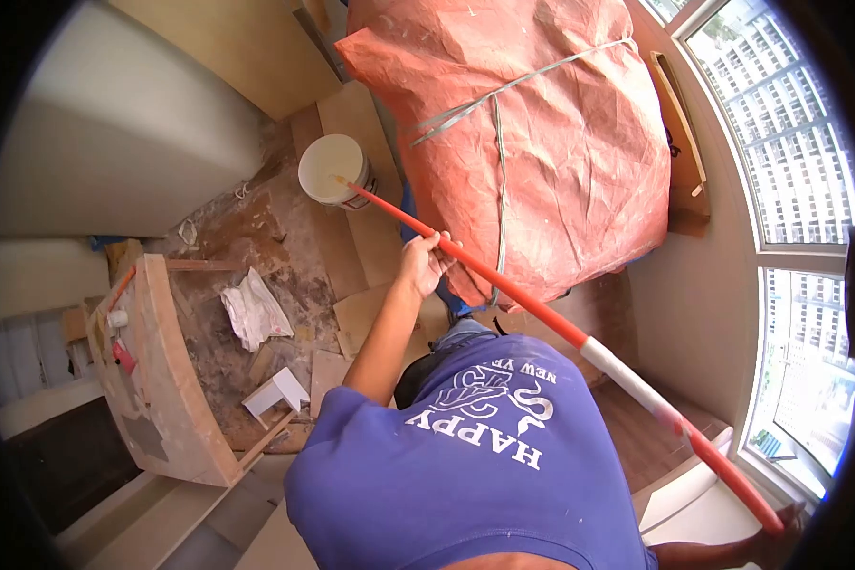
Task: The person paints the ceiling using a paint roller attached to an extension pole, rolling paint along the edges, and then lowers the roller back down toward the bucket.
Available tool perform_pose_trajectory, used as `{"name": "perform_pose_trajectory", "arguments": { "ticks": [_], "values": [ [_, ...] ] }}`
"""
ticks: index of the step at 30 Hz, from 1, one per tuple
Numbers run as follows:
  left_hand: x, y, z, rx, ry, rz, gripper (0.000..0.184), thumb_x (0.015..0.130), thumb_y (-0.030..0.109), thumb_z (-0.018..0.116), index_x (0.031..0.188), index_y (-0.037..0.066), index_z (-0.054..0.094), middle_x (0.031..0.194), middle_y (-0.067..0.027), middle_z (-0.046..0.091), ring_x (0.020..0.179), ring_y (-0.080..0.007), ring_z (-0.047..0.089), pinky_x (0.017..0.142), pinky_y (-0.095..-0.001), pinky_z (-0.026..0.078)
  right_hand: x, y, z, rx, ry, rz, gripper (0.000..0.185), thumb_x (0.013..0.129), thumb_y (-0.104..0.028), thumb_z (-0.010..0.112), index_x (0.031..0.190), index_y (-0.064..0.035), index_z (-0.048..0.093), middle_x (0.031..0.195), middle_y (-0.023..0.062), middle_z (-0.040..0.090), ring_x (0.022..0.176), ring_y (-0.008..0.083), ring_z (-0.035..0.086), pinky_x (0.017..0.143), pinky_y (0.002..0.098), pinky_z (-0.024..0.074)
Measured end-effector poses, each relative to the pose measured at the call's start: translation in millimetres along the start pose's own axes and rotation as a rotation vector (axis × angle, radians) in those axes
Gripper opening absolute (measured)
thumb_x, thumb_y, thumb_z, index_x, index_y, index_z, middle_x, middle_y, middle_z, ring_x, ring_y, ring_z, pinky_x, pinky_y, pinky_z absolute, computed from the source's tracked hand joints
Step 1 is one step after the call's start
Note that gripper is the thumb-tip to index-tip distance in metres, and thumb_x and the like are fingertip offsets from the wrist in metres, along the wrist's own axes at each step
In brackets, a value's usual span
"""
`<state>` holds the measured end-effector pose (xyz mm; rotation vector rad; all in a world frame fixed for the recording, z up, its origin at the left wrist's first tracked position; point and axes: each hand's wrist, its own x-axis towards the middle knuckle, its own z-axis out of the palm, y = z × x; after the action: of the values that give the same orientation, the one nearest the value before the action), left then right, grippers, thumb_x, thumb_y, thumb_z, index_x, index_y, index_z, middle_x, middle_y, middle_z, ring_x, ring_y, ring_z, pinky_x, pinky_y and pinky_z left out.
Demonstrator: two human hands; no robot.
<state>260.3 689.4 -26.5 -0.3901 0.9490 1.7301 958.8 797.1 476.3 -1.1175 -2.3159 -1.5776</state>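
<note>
A long red pole with a white middle section (pixel 617 369) slants across the view. My left hand (pixel 426 264) is closed around its upper part, in front of my purple shirt. At the lower right edge, my right hand (pixel 779 537) holds the pole's near end, dark and partly cut off by the edge of view. The pole's far tip reaches into a white bucket (pixel 332 157) on the floor, over pale contents. Whatever is fixed at the tip is too small to tell.
A large bundle in red sheeting (pixel 560 152), tied with string, stands beside the pole. A worn wooden bench-like piece (pixel 166 370) is at the left. A white crumpled bag (pixel 256 309) and white bracket-shaped piece (pixel 277 393) lie on the stained floor. Windows line the right.
</note>
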Motion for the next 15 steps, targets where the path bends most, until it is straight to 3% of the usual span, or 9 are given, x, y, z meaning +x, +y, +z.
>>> {"name": "perform_pose_trajectory", "arguments": {
  "ticks": [1, 3, 6, 10, 13, 15],
  "values": [
    [-6.6, -0.3, 3.7, 0.007, -0.030, 0.004, 0.005, 0.100, 0.013, 0.053, 0.101, 0.008, 0.053, 0.098, -0.0072, 0.066, 0.095, -0.0271, 0.068, 0.084, -0.0411, 0.059, -26.8, 30.0, 4.2, 0.089, -0.099, 0.040, 0.007, 0.088, -0.019, 0.077, 0.085, -0.0130, 0.075, 0.074, -0.0018, 0.073, 0.064, 0.0120, 0.070, 0.060, 0.0250, 0.0554],
    [8.9, 2.6, -3.0, -0.007, -0.005, 0.025, 0.007, 0.099, 0.012, 0.054, 0.098, 0.006, 0.053, 0.096, -0.0075, 0.064, 0.091, -0.0262, 0.067, 0.083, -0.0407, 0.058, 12.5, -46.9, -0.5, 0.091, 0.097, 0.014, 0.006, 0.087, -0.015, 0.077, 0.083, -0.0115, 0.075, 0.076, -0.0008, 0.073, 0.066, 0.0132, 0.070, 0.063, 0.0249, 0.0550],
    [59.9, -7.3, -14.1, 0.011, 0.098, 0.004, 0.006, 0.098, 0.010, 0.054, 0.095, 0.004, 0.053, 0.091, -0.0067, 0.062, 0.087, -0.0241, 0.064, 0.084, -0.0390, 0.057, 31.0, -128.3, 13.1, -0.075, 0.090, 0.063, 0.008, 0.085, -0.010, 0.078, 0.079, -0.0110, 0.072, 0.072, 0.0005, 0.070, 0.067, 0.0150, 0.069, 0.065, 0.0277, 0.0535],
    [23.2, -32.3, 2.4, 0.041, 0.001, -0.067, 0.007, 0.095, 0.016, 0.061, 0.094, 0.009, 0.058, 0.088, -0.0026, 0.064, 0.088, -0.0221, 0.065, 0.086, -0.0389, 0.055, -0.8, -92.0, 5.6, -0.166, 0.116, 0.128, 0.012, 0.086, -0.014, 0.078, 0.076, -0.0136, 0.071, 0.075, -0.0013, 0.072, 0.069, 0.0121, 0.070, 0.066, 0.0251, 0.0542],
    [-18.6, -38.8, 25.4, 0.023, -0.008, -0.038, 0.009, 0.095, 0.019, 0.062, 0.094, 0.010, 0.059, 0.086, -0.0021, 0.065, 0.088, -0.0214, 0.066, 0.086, -0.0385, 0.055, -28.6, -62.9, 10.5, -0.056, 0.163, 0.139, 0.013, 0.086, -0.010, 0.077, 0.075, -0.0132, 0.071, 0.072, -0.0006, 0.072, 0.066, 0.0126, 0.070, 0.065, 0.0257, 0.0541],
    [8.2, -45.5, 10.8, -0.025, -0.012, 0.056, 0.013, 0.094, 0.024, 0.064, 0.094, 0.012, 0.057, 0.088, -0.0025, 0.065, 0.089, -0.0212, 0.065, 0.083, -0.0376, 0.055, -29.6, -91.3, 37.0, 0.019, 0.197, 0.128, 0.016, 0.086, -0.009, 0.076, 0.072, -0.0129, 0.069, 0.072, -0.0007, 0.072, 0.067, 0.0137, 0.070, 0.067, 0.0279, 0.0541]
  ]
}}
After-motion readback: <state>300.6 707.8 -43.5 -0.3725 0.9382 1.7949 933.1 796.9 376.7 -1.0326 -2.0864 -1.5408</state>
